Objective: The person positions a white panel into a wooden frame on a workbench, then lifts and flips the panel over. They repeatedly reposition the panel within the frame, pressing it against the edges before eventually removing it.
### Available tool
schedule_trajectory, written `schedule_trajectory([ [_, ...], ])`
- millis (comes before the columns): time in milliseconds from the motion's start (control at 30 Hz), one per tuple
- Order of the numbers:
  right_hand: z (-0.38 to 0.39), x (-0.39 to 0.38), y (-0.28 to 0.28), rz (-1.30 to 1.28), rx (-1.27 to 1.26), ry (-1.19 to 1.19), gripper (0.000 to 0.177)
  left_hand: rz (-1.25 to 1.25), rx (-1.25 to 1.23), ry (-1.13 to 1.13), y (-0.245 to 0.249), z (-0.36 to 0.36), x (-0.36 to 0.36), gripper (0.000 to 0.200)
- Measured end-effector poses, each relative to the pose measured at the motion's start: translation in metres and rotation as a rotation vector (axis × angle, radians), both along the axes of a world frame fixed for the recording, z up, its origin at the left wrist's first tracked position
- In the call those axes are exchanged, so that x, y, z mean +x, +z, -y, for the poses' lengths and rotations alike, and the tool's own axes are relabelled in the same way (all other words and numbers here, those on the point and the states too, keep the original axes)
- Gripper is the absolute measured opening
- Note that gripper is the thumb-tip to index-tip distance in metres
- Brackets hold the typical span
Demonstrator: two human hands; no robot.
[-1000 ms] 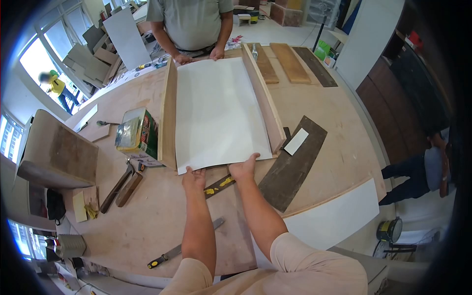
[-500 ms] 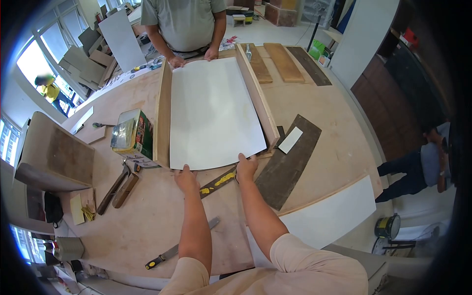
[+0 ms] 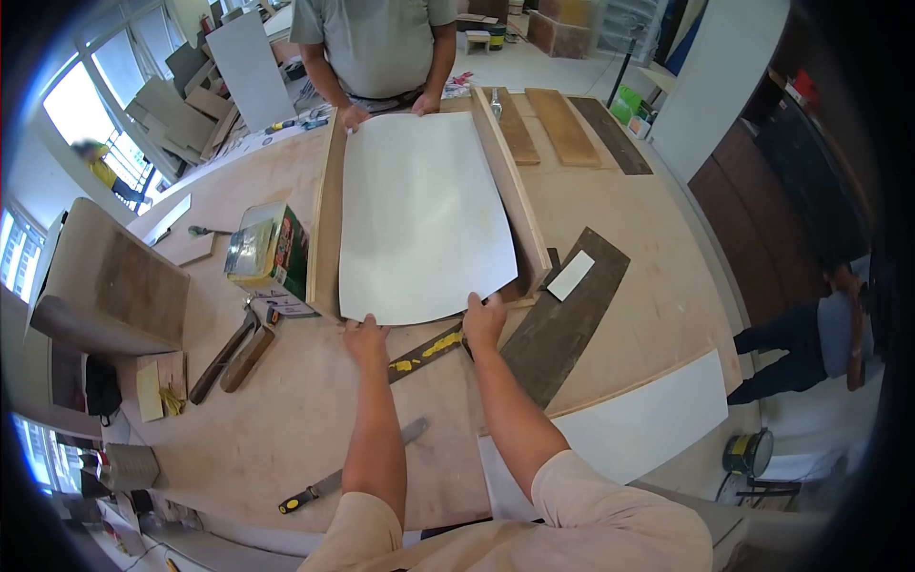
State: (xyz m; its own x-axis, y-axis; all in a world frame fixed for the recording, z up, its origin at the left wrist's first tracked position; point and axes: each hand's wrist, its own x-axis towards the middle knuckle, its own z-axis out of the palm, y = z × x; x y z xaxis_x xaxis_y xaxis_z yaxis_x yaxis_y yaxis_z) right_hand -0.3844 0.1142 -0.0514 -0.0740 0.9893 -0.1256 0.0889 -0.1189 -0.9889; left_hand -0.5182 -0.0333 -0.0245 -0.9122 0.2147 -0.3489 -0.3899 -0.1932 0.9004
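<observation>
A large white sheet (image 3: 424, 219) lies within a shallow wooden frame (image 3: 326, 234) that has raised side boards. Its near edge bows, and the near right corner stands a little off the right board. My left hand (image 3: 366, 341) is closed on the near left corner, fingers partly hidden at the edge. On the near right part of that edge, my right hand (image 3: 485, 321) is also closed. Across the table, a co-worker's two hands (image 3: 426, 103) touch the far edge. Beneath and between my hands lies a dark strip with yellow patches (image 3: 426, 354).
Left of the frame are a rectangular tin (image 3: 272, 257), a hammer (image 3: 226, 355) and a wooden-bodied tool (image 3: 248, 359). A long yellow-and-black-handled blade (image 3: 353, 472) lies nearer me. To the right are a dark board (image 3: 567, 329) and a white-faced panel (image 3: 639, 419). Wooden boards (image 3: 562, 129) lie farther back.
The view has shifted slightly. The sheet's near edge bows more, and its right corner is a bit farther from the side board. Both my hands keep their hold.
</observation>
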Motion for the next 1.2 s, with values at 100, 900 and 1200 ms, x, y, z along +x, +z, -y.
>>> schedule_trajectory([
  [100, -0.005, 0.005, 0.008, -0.134, -0.208, -0.022, 0.024, -0.064, -0.203, -0.069, 0.0, 0.005, -0.009, 0.027],
  [900, -0.002, 0.004, 0.027, -0.369, -0.449, -0.054, 0.025, -0.472, -0.293, -0.196, 0.051, 0.0, -0.025, 0.039],
  [1200, -0.018, 0.014, 0.025, -0.516, -0.621, 0.022, 0.021, -0.61, -0.268, -0.186, 0.077, 0.01, -0.009, 0.041],
])
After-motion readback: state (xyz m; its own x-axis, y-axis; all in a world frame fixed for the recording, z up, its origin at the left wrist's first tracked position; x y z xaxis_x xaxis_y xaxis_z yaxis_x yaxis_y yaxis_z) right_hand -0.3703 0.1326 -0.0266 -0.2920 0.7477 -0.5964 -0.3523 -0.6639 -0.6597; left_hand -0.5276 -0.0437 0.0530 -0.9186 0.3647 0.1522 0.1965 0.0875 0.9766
